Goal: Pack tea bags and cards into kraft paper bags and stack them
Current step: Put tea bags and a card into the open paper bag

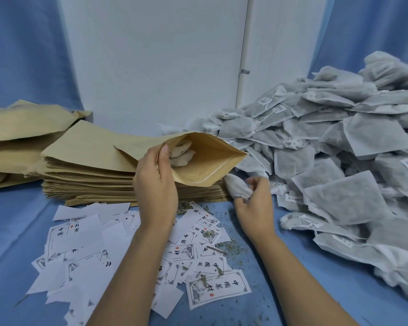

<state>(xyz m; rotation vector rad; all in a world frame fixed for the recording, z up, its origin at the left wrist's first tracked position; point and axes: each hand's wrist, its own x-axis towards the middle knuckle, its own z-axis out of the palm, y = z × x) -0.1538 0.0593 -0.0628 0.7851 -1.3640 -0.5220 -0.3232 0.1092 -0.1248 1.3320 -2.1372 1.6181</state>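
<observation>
Kraft bag stack mid-left on table, second stack behind it, far left. Open kraft bag sits over the near stack's right end, mouth facing right. Left hand grips its near rim, tea bags inside. Tea bag heap fills the right side. Right hand holds a single tea bag between open bag and heap. Cards scattered in front of the stack, loose crumbs at their right edge. Wall behind everything.

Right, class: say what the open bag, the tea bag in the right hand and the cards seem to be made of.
The open bag: matte tan kraft paper, creased; the paler strip inside its mouth looks like a plastic zip seal.
The tea bag: white, soft, crumpled, probably non-woven fabric.
The cards: thin white printed paper.
</observation>
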